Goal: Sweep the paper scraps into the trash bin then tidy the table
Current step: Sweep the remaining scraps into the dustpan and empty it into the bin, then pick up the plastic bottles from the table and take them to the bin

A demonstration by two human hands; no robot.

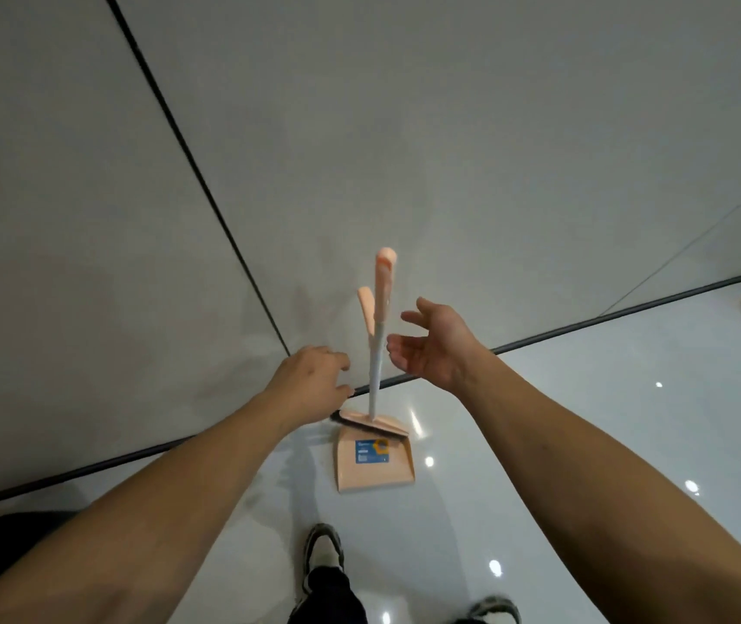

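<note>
- Broom [375, 353] and dustpan [375, 461] stand upright on the floor [540, 443] against the wall [359, 128]; broom head partly hidden behind left hand, label on pan unreadable.
- Left hand [310, 380]: grip released, fingers loosely curled, just left of the pole, holding nothing.
- Right hand [431, 349]: grip released, palm facing the handles, fingers spread, near but apart.
- Shoes [323, 551] at the bottom edge, one cut off.
</note>
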